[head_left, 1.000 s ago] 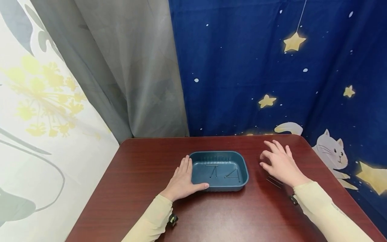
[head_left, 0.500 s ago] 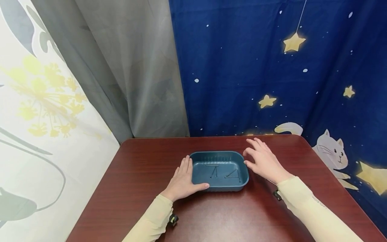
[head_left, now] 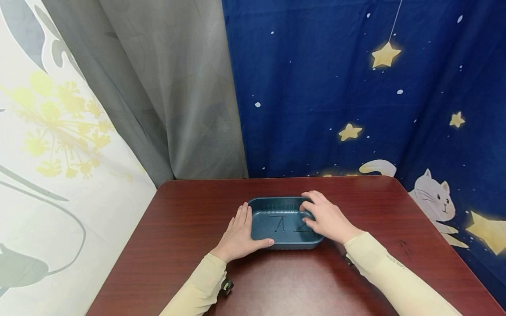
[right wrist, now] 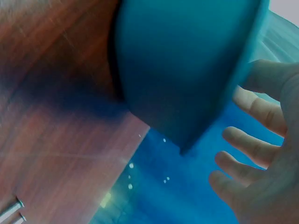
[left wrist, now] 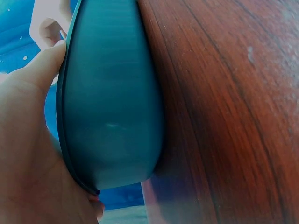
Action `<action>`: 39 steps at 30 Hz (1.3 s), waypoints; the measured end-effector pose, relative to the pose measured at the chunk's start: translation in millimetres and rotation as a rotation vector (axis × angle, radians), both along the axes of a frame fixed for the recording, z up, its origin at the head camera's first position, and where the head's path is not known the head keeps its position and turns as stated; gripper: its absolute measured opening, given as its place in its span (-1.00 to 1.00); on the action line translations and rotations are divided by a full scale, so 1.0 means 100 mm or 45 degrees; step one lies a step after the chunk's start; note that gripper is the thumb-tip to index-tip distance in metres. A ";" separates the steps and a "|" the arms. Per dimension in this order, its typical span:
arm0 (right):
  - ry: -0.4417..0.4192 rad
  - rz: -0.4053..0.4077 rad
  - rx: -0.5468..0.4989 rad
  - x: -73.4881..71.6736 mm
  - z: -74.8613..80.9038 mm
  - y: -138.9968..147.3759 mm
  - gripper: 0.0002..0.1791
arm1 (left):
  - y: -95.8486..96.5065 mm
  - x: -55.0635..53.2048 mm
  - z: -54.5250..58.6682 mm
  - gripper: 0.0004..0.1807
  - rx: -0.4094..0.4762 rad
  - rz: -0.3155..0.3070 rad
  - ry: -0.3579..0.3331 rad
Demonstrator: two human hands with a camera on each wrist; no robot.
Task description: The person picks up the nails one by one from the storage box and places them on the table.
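Observation:
A dark teal rectangular tray [head_left: 290,246] stands on the table, with several thin metal nails [head_left: 277,216] lying on its floor. My left hand [head_left: 237,242] rests against the tray's left corner, fingers straight along the side and thumb on the front rim. Over the tray's right end reaches my right hand [head_left: 330,221], fingers loosely bent and spread, thumb and index fingertips inside the rim. Nothing shows between these fingers, though in the right wrist view the tray wall hides their tips. Two nails [right wrist: 11,210] lie on the table beneath the right forearm, seen only in that wrist view.
The reddish-brown wooden table [head_left: 197,210] extends around the tray on all sides. Behind its far edge hang a grey curtain [head_left: 189,109] and a blue star-patterned curtain [head_left: 308,109]. A white printed cloth [head_left: 59,210] hangs at the left.
My right hand has moved left from above the two nails on the table to the tray's right end, its fingers dipping over the rim. The left hand and tray have stayed put.

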State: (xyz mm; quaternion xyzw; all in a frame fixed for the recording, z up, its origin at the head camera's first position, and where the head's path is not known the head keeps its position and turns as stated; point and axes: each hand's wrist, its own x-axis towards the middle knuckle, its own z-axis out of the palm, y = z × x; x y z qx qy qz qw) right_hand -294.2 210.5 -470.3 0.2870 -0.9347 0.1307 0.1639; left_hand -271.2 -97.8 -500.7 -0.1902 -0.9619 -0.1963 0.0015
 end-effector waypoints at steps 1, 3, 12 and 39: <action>0.000 0.014 0.002 -0.01 -0.03 -0.02 -0.78 | 0.00 0.00 0.00 0.49 -0.003 0.001 -0.001; -0.004 0.034 0.012 -0.02 -0.08 -0.04 -0.79 | 0.00 0.00 -0.01 0.50 -0.008 0.002 -0.005; -0.068 0.043 0.095 -0.05 -0.24 -0.16 -0.88 | 0.00 0.00 0.01 0.47 0.008 0.001 -0.024; -0.236 0.094 0.228 -0.13 -0.26 -0.30 -0.85 | 0.00 0.02 0.02 0.45 0.008 -0.006 -0.019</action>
